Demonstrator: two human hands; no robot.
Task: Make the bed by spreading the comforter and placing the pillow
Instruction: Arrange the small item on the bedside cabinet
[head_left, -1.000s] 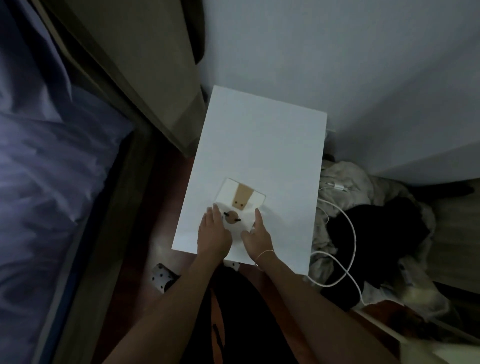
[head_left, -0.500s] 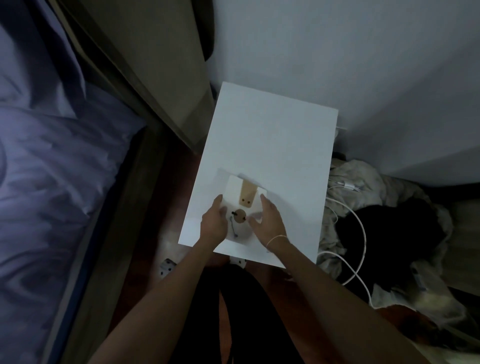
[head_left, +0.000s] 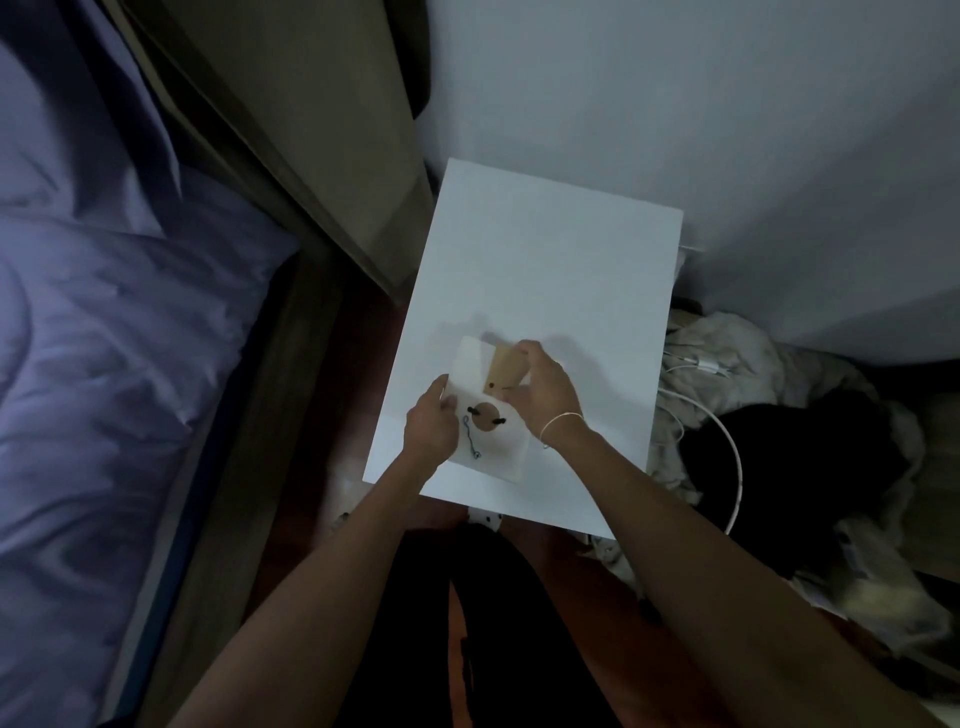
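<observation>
White card (head_left: 488, 415) on nightstand (head_left: 550, 280)

Dim room, soft shadows, wide-angle bending at edges, slight blur lower right.

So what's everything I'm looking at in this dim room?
Bedding: one, lavender, rumpled on bed at left.
Bed frame: one, dark wood, beside bedding.
Side table: one, white, centre against wall.
Envelope: one, white with brown flap and round clasp, on table's near end.
Cable: one, white, looping right of table.
Clothes pile: one, cream and black, on floor at right.
Bracelet: one, pale, right wrist.
Left hand: holding envelope's left edge.
Right hand: on the flap.
</observation>
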